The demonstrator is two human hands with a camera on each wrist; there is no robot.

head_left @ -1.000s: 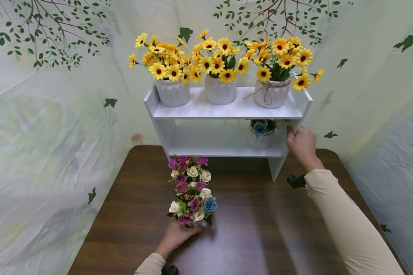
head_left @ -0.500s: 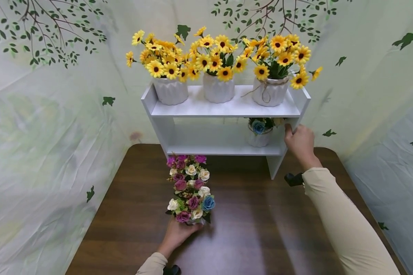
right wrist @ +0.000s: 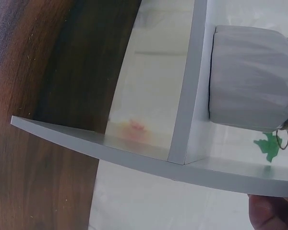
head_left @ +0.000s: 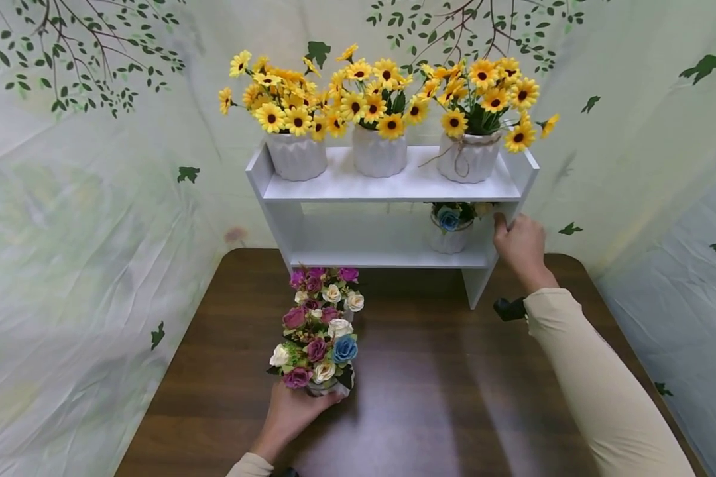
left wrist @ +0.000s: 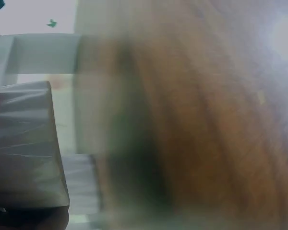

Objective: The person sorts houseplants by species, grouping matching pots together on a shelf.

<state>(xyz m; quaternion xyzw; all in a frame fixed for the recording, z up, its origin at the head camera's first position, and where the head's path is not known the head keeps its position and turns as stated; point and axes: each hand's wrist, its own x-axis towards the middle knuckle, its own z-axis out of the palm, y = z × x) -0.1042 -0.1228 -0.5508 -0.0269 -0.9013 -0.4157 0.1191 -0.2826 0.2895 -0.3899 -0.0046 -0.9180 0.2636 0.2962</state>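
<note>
My left hand (head_left: 292, 414) grips a white flowerpot (left wrist: 24, 143) of artificial roses (head_left: 316, 348) in purple, cream and blue, low on the left of the table. In the left wrist view a fingertip shows on the pot at the left edge. Just behind stands a second pot of purple and cream roses (head_left: 328, 288), its pot (left wrist: 81, 184) partly hidden. My right hand (head_left: 522, 245) holds the right side panel of a white two-tier shelf (head_left: 388, 192), thumb at the front edge. In the right wrist view its fingers (right wrist: 269, 213) show beyond the panel.
On the shelf's top tier stand three white pots of yellow daisy-like flowers (head_left: 388, 99). A white pot with a blue rose (head_left: 450, 228) sits at the right of the lower tier. The shelf stands at the back of the brown wooden table (head_left: 423, 371), before a leaf-patterned cloth backdrop (head_left: 95, 232).
The left hand has shifted left and slightly nearer with its flowerpot, opening a gap to the pot behind. The right hand stays on the shelf's side panel.
</note>
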